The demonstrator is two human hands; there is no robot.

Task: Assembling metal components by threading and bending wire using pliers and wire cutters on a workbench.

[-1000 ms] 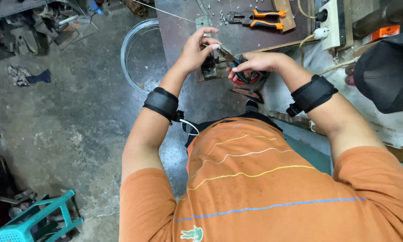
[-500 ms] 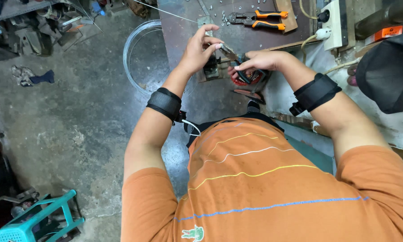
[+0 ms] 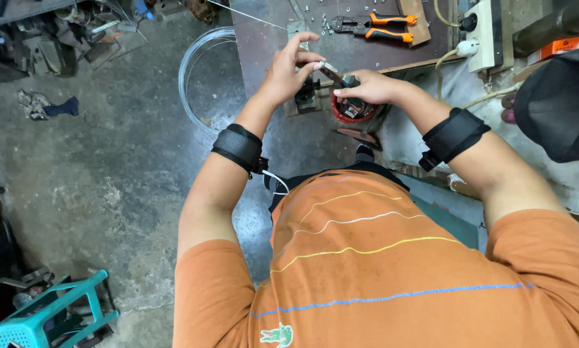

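Your left hand [image 3: 289, 71] pinching a thin dark tool [image 3: 333, 72] by its far end, your right hand [image 3: 367, 87] closed around the red part [image 3: 349, 111] beneath, orange-handled pliers [image 3: 376, 26] farther off on the bench [image 3: 264, 45]

Orange striped shirt [image 3: 379, 258], black, perhaps padded, forearm bands [image 3: 238, 147].

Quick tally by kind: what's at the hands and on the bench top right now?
Hands: 2, left and right
Small dark tool held between them: 1
Red round part: 1
Orange-handled pliers: 1
White power strip: 1
Wire coil: 1
Total: 7
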